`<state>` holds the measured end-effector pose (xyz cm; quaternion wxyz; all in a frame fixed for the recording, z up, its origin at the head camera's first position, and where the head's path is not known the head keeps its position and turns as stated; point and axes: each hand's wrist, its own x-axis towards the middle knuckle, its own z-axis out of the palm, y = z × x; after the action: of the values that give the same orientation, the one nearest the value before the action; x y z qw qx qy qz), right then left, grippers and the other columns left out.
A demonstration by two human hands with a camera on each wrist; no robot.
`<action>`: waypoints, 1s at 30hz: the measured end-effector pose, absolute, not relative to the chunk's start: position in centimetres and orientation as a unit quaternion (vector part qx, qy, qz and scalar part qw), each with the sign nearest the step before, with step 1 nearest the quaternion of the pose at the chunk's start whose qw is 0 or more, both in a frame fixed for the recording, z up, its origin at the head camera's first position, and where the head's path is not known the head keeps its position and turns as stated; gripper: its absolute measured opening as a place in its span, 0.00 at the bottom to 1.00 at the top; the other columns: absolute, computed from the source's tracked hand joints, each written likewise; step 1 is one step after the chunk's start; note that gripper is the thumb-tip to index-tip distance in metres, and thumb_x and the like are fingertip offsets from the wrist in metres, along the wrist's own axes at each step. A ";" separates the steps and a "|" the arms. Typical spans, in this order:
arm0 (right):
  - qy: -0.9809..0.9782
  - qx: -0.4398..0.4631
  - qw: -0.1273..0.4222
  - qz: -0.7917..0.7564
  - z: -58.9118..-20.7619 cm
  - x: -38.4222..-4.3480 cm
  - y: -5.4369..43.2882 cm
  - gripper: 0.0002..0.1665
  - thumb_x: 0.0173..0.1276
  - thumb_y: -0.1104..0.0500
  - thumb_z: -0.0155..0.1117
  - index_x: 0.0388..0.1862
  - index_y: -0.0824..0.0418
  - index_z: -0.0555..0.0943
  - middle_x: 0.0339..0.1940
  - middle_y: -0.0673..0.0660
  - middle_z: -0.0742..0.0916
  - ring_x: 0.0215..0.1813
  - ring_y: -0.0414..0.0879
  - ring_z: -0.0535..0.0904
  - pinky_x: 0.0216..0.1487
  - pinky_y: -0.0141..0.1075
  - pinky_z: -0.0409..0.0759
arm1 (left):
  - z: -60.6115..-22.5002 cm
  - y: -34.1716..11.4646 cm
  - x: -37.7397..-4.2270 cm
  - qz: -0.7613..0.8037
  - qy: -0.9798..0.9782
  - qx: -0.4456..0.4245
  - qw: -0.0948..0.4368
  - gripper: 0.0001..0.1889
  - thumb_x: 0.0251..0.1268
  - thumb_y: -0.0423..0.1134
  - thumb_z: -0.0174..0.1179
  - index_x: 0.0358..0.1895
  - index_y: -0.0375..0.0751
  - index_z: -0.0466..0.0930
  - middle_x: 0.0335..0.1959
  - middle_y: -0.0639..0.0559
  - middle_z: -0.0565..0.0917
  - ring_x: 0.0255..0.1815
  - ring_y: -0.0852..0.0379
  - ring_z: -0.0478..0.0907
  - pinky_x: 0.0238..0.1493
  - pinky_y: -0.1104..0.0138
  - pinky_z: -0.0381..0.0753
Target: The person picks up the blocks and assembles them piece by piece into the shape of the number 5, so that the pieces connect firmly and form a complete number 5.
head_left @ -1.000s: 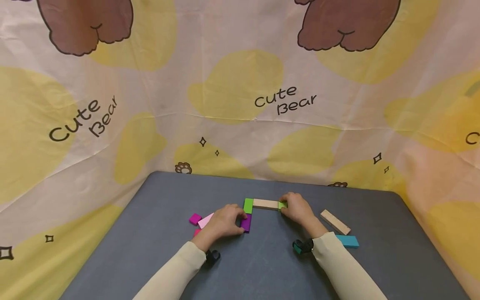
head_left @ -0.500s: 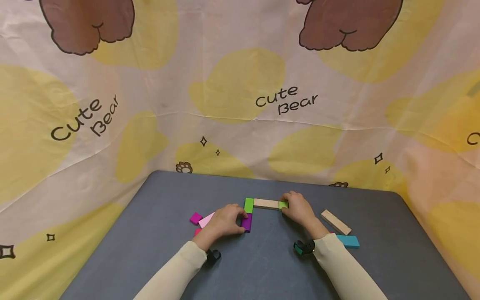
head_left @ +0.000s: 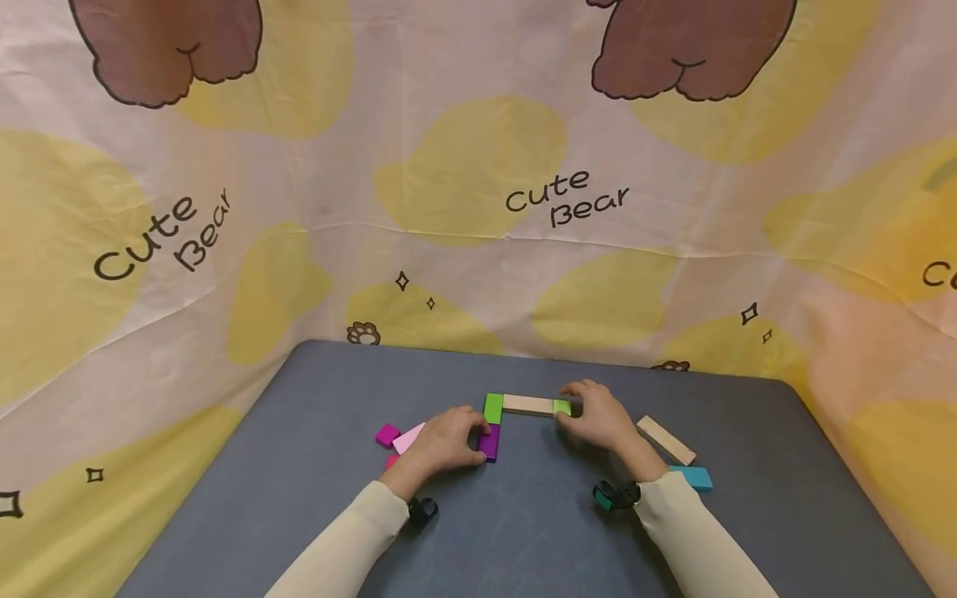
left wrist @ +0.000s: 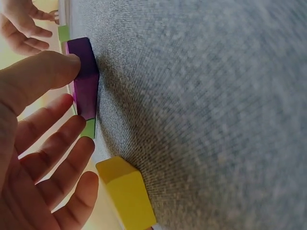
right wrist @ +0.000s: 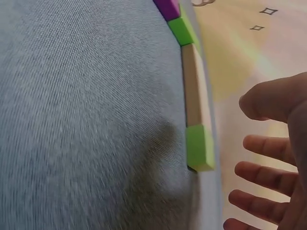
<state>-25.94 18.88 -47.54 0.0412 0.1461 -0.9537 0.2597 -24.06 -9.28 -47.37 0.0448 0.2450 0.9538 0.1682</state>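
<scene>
A purple block [head_left: 489,445] lies flat on the grey table, end to end with a green block [head_left: 493,408]. My left hand [head_left: 447,440] pinches the purple block, its thumb [left wrist: 64,67] against the near end. A plain wooden block [head_left: 527,404] runs rightward from the green block to a small light-green block [head_left: 562,407]. Beside that small block my right hand [head_left: 601,419] has its fingers spread; in the right wrist view they stand apart from it, holding nothing. A yellow block [left wrist: 127,194] shows close to the left fingers in the left wrist view.
Left of the left hand lie a magenta cube [head_left: 388,435], a pale pink block [head_left: 408,438] and a partly hidden red-pink block [head_left: 392,461]. By the right forearm are another wooden block [head_left: 665,440] and a blue block [head_left: 694,478]. A printed cloth [head_left: 463,316] hangs behind the table.
The right hand has let go of the small light-green block and shifted slightly right, with its fingers opened. The left hand stays on the purple block.
</scene>
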 end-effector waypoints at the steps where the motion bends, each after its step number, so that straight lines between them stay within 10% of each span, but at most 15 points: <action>1: -0.953 0.145 0.042 0.262 -47.3 -25.7 19.0 0.25 0.62 0.49 0.65 0.56 0.58 0.80 0.55 0.60 0.82 0.54 0.60 0.77 0.46 0.55 0.77 | -47.3 -9.3 -24.1 0.166 0.954 0.247 0.043 0.17 0.48 0.49 0.71 0.44 0.51 0.83 0.36 0.58 0.79 0.36 0.60 0.73 0.41 0.63 0.76; 30: -0.960 0.085 0.086 0.251 -46.4 -21.0 28.7 0.23 0.65 0.50 0.65 0.55 0.60 0.80 0.50 0.64 0.83 0.49 0.62 0.79 0.42 0.55 0.78 | -47.1 -8.8 -24.7 0.157 0.959 0.229 0.057 0.19 0.51 0.49 0.70 0.47 0.49 0.86 0.41 0.55 0.82 0.42 0.56 0.78 0.48 0.59 0.78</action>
<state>-20.95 28.67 -46.42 0.0860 0.0852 -0.9604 0.2508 -24.68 -8.79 -47.15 0.0571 0.2289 0.9589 0.1574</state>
